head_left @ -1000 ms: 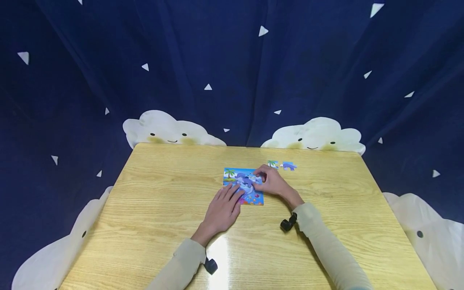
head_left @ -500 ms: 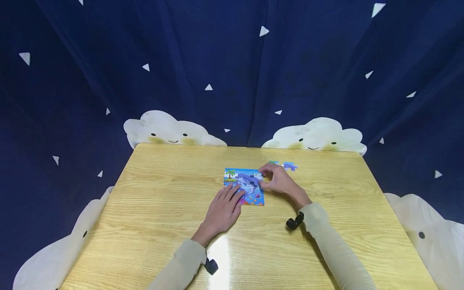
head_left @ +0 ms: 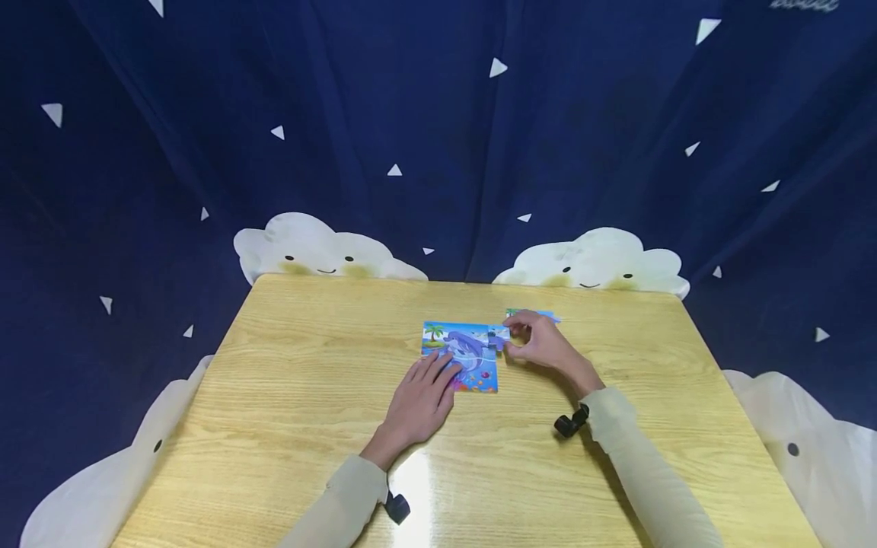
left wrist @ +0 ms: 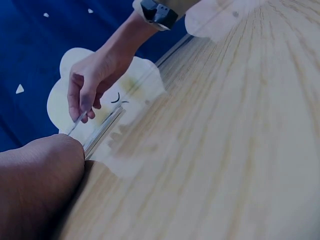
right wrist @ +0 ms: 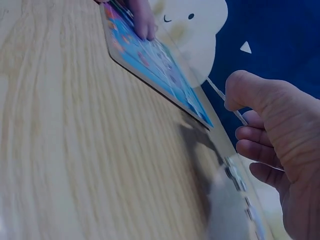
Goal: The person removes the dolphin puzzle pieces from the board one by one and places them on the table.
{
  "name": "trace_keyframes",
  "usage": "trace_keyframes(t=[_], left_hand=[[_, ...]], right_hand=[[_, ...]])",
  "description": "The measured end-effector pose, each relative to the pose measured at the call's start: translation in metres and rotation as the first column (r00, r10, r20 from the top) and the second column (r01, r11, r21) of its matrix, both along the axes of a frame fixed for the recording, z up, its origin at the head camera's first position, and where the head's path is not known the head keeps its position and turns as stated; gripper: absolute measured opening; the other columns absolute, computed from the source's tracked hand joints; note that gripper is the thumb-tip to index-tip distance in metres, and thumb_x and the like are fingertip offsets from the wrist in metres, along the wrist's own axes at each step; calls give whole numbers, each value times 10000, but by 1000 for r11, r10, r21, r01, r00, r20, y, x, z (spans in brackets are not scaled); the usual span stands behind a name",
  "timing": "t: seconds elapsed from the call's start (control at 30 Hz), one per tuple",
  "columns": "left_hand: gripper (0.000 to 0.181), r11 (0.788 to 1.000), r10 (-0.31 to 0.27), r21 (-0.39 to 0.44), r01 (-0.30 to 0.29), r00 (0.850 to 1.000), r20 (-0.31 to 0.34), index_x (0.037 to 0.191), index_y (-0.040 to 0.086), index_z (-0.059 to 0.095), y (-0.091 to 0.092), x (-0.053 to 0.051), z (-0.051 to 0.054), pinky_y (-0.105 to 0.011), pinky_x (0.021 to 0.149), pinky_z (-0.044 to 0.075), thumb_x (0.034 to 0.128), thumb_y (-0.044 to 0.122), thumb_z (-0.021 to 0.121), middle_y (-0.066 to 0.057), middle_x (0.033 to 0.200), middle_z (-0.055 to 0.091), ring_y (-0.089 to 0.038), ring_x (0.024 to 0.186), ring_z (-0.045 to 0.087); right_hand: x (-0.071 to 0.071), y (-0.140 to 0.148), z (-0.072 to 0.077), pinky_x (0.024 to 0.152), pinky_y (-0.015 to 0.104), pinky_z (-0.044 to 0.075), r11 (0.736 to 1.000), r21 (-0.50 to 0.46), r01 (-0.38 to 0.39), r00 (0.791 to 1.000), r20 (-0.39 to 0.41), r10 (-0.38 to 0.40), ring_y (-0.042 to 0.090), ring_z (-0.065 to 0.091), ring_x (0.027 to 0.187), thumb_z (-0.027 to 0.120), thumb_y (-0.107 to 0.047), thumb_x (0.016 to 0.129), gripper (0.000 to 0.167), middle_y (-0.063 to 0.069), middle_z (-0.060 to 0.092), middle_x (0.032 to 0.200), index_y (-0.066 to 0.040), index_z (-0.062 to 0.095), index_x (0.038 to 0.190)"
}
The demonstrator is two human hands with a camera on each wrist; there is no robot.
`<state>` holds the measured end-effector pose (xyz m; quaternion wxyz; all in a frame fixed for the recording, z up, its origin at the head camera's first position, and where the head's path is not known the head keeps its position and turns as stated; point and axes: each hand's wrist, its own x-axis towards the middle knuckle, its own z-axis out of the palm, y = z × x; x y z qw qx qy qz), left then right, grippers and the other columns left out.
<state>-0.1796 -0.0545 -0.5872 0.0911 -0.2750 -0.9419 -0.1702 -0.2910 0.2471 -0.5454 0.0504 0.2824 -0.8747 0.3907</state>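
A jigsaw puzzle (head_left: 473, 361) with a purple dolphin, a palm tree and blue sea lies flat near the table's middle. My left hand (head_left: 421, 399) rests on its lower left part with straight fingers. Between thumb and fingers, my right hand (head_left: 544, 342) pinches a puzzle piece (head_left: 498, 336) at the puzzle's upper right edge. In the right wrist view this piece (right wrist: 216, 91) appears edge-on, raised above the table. More loose pieces lie behind the right hand, partly covered by it; in the right wrist view these loose pieces (right wrist: 235, 175) are blurred.
The wooden table (head_left: 308, 418) reflects light in front. Behind it hangs a dark blue curtain (head_left: 342, 114) with white triangles and cloud faces. A small black camera (head_left: 566, 425) sits on the right wrist, another black camera (head_left: 397, 508) on the left.
My right hand has drawn back to the right, carrying the puzzle piece from over the dolphin to the puzzle's right edge. The left hand has stayed in place.
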Motion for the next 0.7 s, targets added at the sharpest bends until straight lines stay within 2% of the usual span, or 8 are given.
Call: trace_keyframes(t=[0.3,0.47,0.7], left_hand=[[485,1000,-1,15,1,1000,4,1574,215,474,-1,1,0,-491,1270,234,1118,328,356,-33,1668,383,-293,1574,272],[477,1000,0,21,1,1000,-16,1561,202,493,-1,1,0,-502,1257,261,1112,315,383,-43,1655,406,-309,1560,303],[492,1000,-1,18,0,1000,6,1579,212,468,-1,0,-2,-492,1270,230,1117,322,339,-33,1672,377,-290,1577,262]], right_hand=[[-2,31,5,766,427,584,997,31,66,996,-59,-64,263,671,870,838,-45,765,353,97,721,966,-5,755,1105],[-2,48,7,779,441,575,994,39,106,994,-38,-105,290,681,887,852,-43,766,362,102,725,984,2,750,1110],[-4,73,8,759,418,543,981,75,179,984,13,-180,294,662,909,840,-46,786,378,116,722,995,11,740,1146]])
